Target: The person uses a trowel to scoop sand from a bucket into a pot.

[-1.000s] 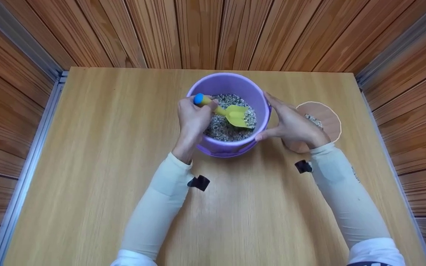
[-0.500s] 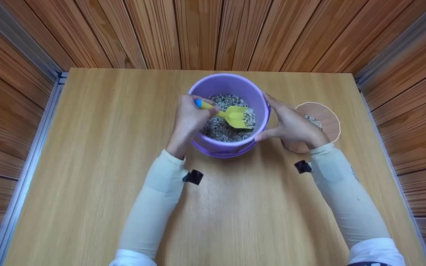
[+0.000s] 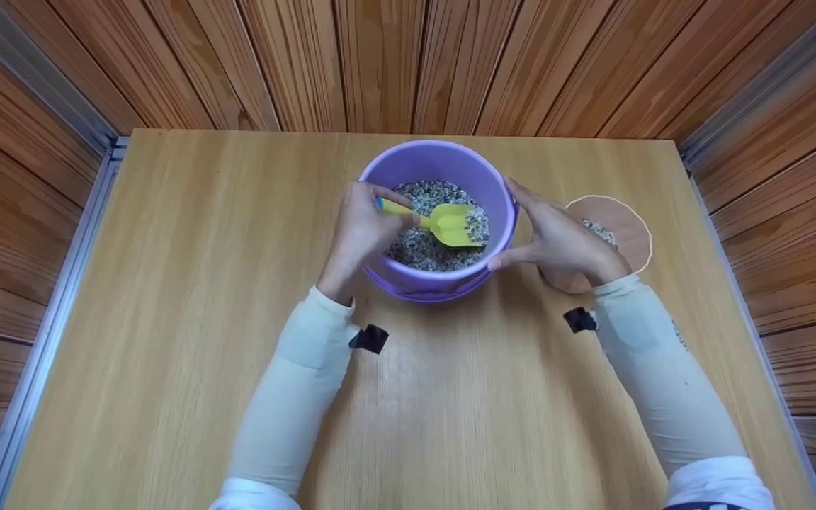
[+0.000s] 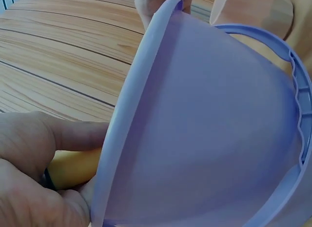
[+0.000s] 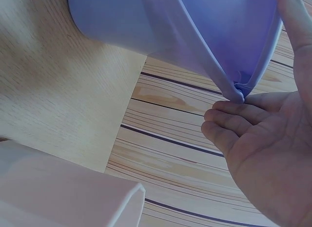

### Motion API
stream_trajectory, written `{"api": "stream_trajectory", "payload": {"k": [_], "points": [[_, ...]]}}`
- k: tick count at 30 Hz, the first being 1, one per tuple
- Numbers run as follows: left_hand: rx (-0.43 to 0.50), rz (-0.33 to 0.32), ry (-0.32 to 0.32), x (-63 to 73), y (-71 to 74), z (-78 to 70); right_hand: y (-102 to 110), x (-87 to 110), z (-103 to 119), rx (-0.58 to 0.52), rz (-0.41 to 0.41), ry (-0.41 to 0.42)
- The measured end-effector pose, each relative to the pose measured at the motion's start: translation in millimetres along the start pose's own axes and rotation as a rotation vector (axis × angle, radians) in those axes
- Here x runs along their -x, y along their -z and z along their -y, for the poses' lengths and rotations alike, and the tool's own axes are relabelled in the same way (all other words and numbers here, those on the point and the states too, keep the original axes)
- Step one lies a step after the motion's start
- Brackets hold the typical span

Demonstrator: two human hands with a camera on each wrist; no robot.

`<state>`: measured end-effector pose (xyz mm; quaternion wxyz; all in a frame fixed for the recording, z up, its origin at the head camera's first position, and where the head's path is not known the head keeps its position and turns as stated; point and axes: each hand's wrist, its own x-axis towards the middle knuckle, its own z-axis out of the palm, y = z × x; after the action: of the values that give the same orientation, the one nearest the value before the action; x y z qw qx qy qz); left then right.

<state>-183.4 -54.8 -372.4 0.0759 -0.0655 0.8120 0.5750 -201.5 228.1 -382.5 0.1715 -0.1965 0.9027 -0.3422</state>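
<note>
My left hand (image 3: 364,228) holds a toy shovel (image 3: 456,227) by its yellow handle, whose blue end shows past the fingers. The shovel's yellow blade lies inside the purple bucket (image 3: 422,285), with pebbly grey-white gravel (image 3: 433,190) on its tip and more gravel around it. In the left wrist view, fingers and thumb wrap the yellow handle (image 4: 73,169) beside the bucket's rim (image 4: 127,107). With its fingers extended, my right hand (image 3: 564,239) rests against the bucket's right rim, thumb at the front. The right wrist view shows its fingertips (image 5: 222,119) at the rim.
A pale pinkish-brown cup (image 3: 632,237) with some gravel in it stands right of the bucket, partly behind the right hand. The bucket's purple carrying handle (image 4: 303,97) hangs down its side. Wood-plank walls (image 3: 387,64) border the wooden table (image 3: 188,283).
My left hand has shifted slightly left and its grip has slid over the shovel's handle, hiding more of the blue end. The shovel blade and my right hand have hardly moved.
</note>
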Motion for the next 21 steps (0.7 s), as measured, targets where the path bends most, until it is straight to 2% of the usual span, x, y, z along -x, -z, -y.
{"api": "stream_trajectory", "payload": {"k": [6,13,21], "points": [[0.091,-0.005,0.058,0.7,0.5,-0.4,-1,0.7,-1,-0.017,0.000,0.003],[0.192,-0.039,0.054,4.2,4.2,2.5,-1,-0.8,-1,-0.007,-0.003,0.028],[0.383,-0.044,0.098,10.3,17.6,3.1,-1,-0.1,0,-0.035,0.009,-0.014]]}}
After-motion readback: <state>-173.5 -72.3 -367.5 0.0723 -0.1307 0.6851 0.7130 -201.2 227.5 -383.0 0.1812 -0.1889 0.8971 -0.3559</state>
